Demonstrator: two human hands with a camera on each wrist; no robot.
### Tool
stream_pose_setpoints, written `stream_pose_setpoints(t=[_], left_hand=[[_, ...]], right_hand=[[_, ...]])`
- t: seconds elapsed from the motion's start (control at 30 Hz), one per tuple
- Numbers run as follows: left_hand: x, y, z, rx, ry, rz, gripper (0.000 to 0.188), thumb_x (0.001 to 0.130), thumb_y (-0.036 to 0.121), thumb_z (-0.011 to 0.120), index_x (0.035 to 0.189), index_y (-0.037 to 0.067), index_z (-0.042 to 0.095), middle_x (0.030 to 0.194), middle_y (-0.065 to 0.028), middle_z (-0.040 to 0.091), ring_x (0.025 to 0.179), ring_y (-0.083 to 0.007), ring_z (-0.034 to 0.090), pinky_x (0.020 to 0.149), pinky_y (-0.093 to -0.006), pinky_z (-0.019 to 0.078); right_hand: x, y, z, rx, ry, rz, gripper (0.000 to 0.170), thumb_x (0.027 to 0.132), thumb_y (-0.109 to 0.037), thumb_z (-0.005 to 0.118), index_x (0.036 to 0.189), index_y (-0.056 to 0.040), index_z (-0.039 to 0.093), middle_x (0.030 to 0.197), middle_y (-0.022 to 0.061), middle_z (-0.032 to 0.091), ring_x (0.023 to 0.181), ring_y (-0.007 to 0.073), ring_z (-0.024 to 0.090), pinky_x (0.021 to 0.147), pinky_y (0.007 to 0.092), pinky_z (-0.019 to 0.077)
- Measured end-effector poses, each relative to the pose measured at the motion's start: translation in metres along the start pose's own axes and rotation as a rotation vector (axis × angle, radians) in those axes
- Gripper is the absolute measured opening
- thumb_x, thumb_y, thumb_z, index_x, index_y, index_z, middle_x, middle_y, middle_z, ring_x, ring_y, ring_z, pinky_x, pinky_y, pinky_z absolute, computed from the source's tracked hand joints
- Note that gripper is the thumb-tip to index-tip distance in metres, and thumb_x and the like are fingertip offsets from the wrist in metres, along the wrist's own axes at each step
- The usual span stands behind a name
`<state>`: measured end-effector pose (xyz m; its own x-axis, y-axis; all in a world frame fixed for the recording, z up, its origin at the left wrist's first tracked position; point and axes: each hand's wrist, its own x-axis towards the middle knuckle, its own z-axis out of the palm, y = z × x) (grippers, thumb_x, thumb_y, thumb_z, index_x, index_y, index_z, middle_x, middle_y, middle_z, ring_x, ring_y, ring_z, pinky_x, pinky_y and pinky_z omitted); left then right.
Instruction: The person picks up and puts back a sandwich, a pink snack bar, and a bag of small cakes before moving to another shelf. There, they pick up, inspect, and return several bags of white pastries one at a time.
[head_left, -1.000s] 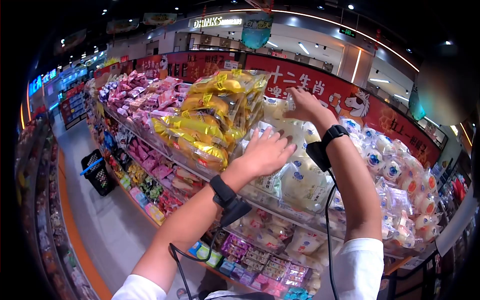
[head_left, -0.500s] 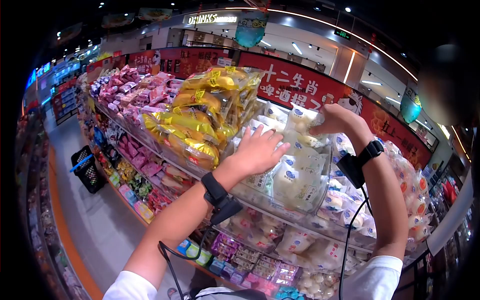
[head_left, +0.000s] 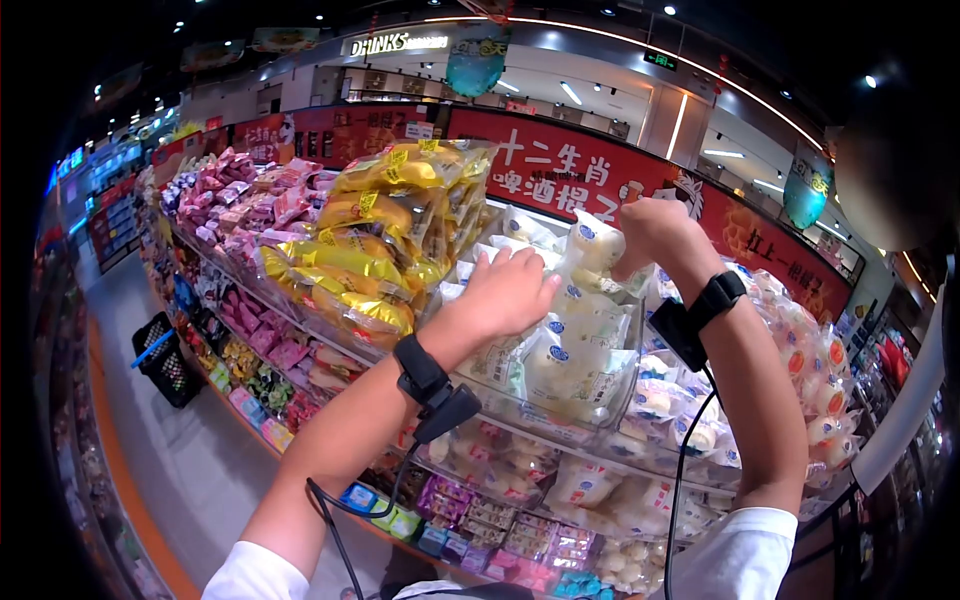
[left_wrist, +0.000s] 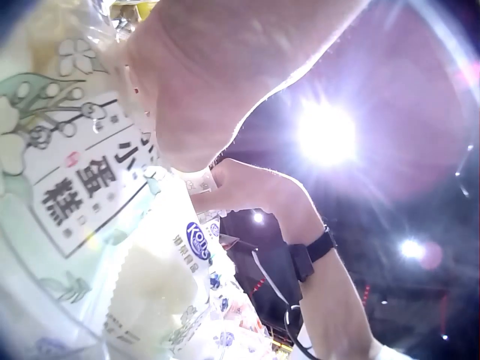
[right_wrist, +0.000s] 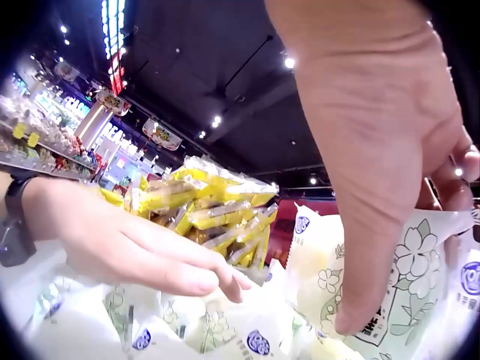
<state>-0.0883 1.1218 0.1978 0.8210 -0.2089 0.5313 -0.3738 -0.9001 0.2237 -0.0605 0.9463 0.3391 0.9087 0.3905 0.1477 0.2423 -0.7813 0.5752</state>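
Observation:
In the head view, my right hand (head_left: 658,230) grips a white packet of small cakes (head_left: 597,243) at the back of a clear bin. The right wrist view has its thumb pressed on the packet's flower-printed front (right_wrist: 409,285), with the fingers curled behind. To the left, my left hand (head_left: 505,293) lies over more white cake packets (head_left: 575,370), its fingers extended and only gently bent. Close to that hand in the left wrist view is a cake packet (left_wrist: 75,165) with green print; its own fingertips are hidden there.
Yellow bread bags (head_left: 365,240) are heaped left of the white packets, with pink packets (head_left: 235,190) beyond. Round wrapped cakes (head_left: 800,350) fill the bin on the right. Lower shelves hold small colourful packs (head_left: 480,505). A black basket (head_left: 170,360) stands on the aisle floor.
My right hand has gone from reaching loosely over the back packets to gripping one. The left hand stays over the packets, its fingers a little more bent. The head view has turned slightly.

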Motion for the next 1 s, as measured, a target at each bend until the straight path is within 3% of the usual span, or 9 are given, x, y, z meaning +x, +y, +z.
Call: stream_pose_setpoints(t=[0.07, 0.17, 0.3, 0.4, 0.53, 0.67, 0.77, 0.87, 1.0], left_hand=[[0.014, -0.003, -0.001, 0.021, 0.009, 0.025, 0.038, 0.096, 0.029, 0.046, 0.119, 0.0, 0.055, 0.125, -0.0218, 0.059, 0.121, -0.0393, 0.051, 0.101, -0.0572, 0.0374], [0.039, 0.0, 0.0, 0.071, -0.004, 0.052, 0.03, 0.086, 0.012, 0.051, 0.113, 0.0, 0.06, 0.116, -0.0227, 0.063, 0.111, -0.0406, 0.058, 0.093, -0.0564, 0.0437], [0.071, -0.005, 0.014, 0.048, -0.157, 0.039, 0.023, 0.083, 0.006, 0.054, 0.103, -0.001, 0.064, 0.113, -0.0233, 0.064, 0.105, -0.0422, 0.062, 0.089, -0.0502, 0.0493], [0.071, -0.006, 0.021, -0.005, -0.024, -0.02, 0.028, 0.084, 0.007, 0.056, 0.111, -0.001, 0.061, 0.116, -0.0235, 0.063, 0.108, -0.0396, 0.062, 0.09, -0.0498, 0.0492], [0.07, -0.012, 0.027, -0.184, 0.114, -0.025, 0.04, 0.086, 0.013, 0.062, 0.123, 0.003, 0.054, 0.115, -0.0204, 0.064, 0.112, -0.0381, 0.059, 0.093, -0.051, 0.0463], [0.077, -0.022, 0.038, -0.135, 0.171, 0.15, 0.041, 0.087, 0.018, 0.066, 0.125, 0.005, 0.055, 0.118, -0.0197, 0.064, 0.113, -0.0376, 0.059, 0.097, -0.049, 0.0443], [0.077, -0.011, 0.037, -0.235, 0.204, 0.176, 0.036, 0.088, 0.02, 0.065, 0.121, 0.006, 0.06, 0.118, -0.0176, 0.064, 0.114, -0.0365, 0.058, 0.099, -0.0491, 0.0432], [0.077, 0.002, 0.041, -0.213, 0.613, 0.394, 0.032, 0.089, 0.02, 0.064, 0.117, 0.006, 0.064, 0.121, -0.0162, 0.064, 0.118, -0.0353, 0.056, 0.102, -0.0486, 0.042], [0.07, 0.013, 0.021, 0.064, -0.148, 0.18, 0.038, 0.094, 0.027, 0.055, 0.129, 0.011, 0.06, 0.131, -0.0138, 0.061, 0.128, -0.0331, 0.051, 0.106, -0.0482, 0.0399]], right_hand=[[-0.005, 0.003, -0.006, -0.04, 0.04, 0.001, 0.058, 0.058, -0.048, 0.085, 0.095, -0.0052, 0.075, 0.087, 0.009, 0.073, 0.081, 0.0277, 0.071, 0.07, 0.0359, 0.0571], [0.003, 0.004, 0.002, -0.01, 0.0, -0.002, 0.057, 0.057, -0.046, 0.087, 0.093, -0.0036, 0.075, 0.087, 0.0105, 0.073, 0.081, 0.0288, 0.071, 0.073, 0.0373, 0.0578], [0.015, -0.004, 0.025, 0.066, 0.076, -0.028, 0.055, 0.056, -0.043, 0.088, 0.091, -0.0025, 0.075, 0.087, 0.013, 0.072, 0.083, 0.0305, 0.071, 0.076, 0.0398, 0.0581], [0.025, -0.003, 0.05, 0.145, 0.097, -0.142, 0.053, 0.058, -0.034, 0.091, 0.098, -0.0027, 0.074, 0.098, 0.0149, 0.073, 0.092, 0.0323, 0.071, 0.081, 0.0399, 0.0574], [0.02, 0.001, 0.067, 0.195, 0.112, -0.17, 0.052, 0.065, -0.038, 0.086, 0.09, 0.005, 0.072, 0.087, 0.0208, 0.071, 0.085, 0.0367, 0.069, 0.075, 0.043, 0.0549], [0.019, 0.012, 0.075, 0.289, 0.059, -0.215, 0.057, 0.07, -0.039, 0.085, 0.102, 0.0047, 0.07, 0.096, 0.0221, 0.07, 0.095, 0.0367, 0.067, 0.081, 0.041, 0.0534], [0.016, 0.02, 0.049, 0.553, 0.236, -0.294, 0.054, 0.071, -0.023, 0.085, 0.115, 0.0001, 0.065, 0.102, 0.0188, 0.07, 0.098, 0.0333, 0.068, 0.085, 0.0391, 0.0537], [0.021, 0.034, 0.05, 0.524, 0.373, -0.268, 0.047, 0.071, -0.02, 0.083, 0.112, -0.0016, 0.068, 0.102, 0.0173, 0.071, 0.096, 0.0345, 0.068, 0.085, 0.0403, 0.0536], [0.014, 0.032, 0.056, 0.3, 0.163, -0.26, 0.043, 0.072, -0.028, 0.082, 0.106, -0.0044, 0.072, 0.101, 0.0172, 0.071, 0.096, 0.0351, 0.067, 0.084, 0.0414, 0.0533]])
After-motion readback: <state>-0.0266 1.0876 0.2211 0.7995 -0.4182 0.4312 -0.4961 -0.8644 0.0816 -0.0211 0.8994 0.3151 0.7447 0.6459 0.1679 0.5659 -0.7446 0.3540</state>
